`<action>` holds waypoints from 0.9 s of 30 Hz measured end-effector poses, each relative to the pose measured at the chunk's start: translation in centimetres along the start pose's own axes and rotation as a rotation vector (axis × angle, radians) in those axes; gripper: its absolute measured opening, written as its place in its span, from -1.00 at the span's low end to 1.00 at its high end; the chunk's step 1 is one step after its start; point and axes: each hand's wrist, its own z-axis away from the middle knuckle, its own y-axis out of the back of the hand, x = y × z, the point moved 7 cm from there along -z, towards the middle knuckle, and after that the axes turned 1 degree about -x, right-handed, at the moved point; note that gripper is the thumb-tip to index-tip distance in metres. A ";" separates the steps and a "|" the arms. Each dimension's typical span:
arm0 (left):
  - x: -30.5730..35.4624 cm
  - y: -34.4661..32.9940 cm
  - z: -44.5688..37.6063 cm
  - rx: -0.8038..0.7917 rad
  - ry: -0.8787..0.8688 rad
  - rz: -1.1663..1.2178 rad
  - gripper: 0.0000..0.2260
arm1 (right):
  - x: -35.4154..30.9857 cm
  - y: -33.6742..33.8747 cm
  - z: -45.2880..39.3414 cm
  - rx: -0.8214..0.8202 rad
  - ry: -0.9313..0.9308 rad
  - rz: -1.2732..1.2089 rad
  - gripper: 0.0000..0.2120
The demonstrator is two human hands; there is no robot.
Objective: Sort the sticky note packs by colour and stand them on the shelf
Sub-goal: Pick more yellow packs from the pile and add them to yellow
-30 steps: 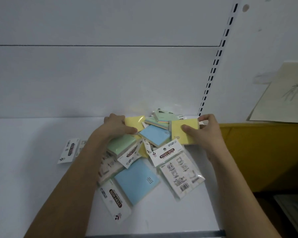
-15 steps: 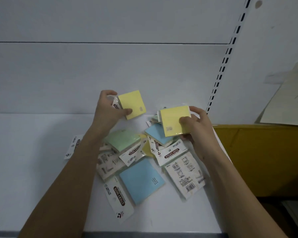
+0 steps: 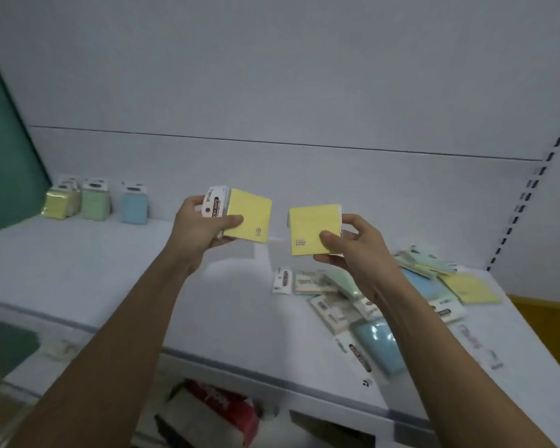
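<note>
Left hand (image 3: 204, 226) grips a yellow pack (image 3: 247, 215) whose header reads "STICKY NOTE", partly hidden; right hand (image 3: 353, 242) pinches another yellow one (image 3: 312, 227). 3 sorted stacks (image 3: 96, 202) stand blurred on the shelf (image 3: 110, 273); the pile (image 3: 401, 299) lies smeared.

Probably a shop, slotted shelving upright (image 3: 527, 192), packaged stock (image 3: 324, 281)

Two yellow sticky note packs held up above the shelf (image 3: 110, 270): one in left hand (image 3: 204, 226), pack (image 3: 248, 215) tilted with white header card showing; the other (image 3: 314, 229) in right hand (image 3: 353, 244), face toward camera. At back left stand sorted yellow (image 3: 59, 203), green (image 3: 95, 202) and blue (image 3: 135, 205) packs, upright in a row; unsorted pile (image 3: 385, 305) of blue, green, yellow packs lies flat at right.
</note>
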 end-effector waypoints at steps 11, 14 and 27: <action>2.0 30.4 8.5 0.258 0.029 -0.093 -0.52 | 4.4 -26.9 5.7 -0.134 -0.084 0.134 -0.71; 2.6 36.0 10.4 0.321 0.030 -0.140 -0.61 | 4.7 -32.8 7.1 -0.251 -0.109 0.096 -0.83; 1.4 49.5 5.1 0.446 0.034 -0.019 -0.49 | 10.6 -48.0 3.1 -0.277 -0.356 -0.119 -0.95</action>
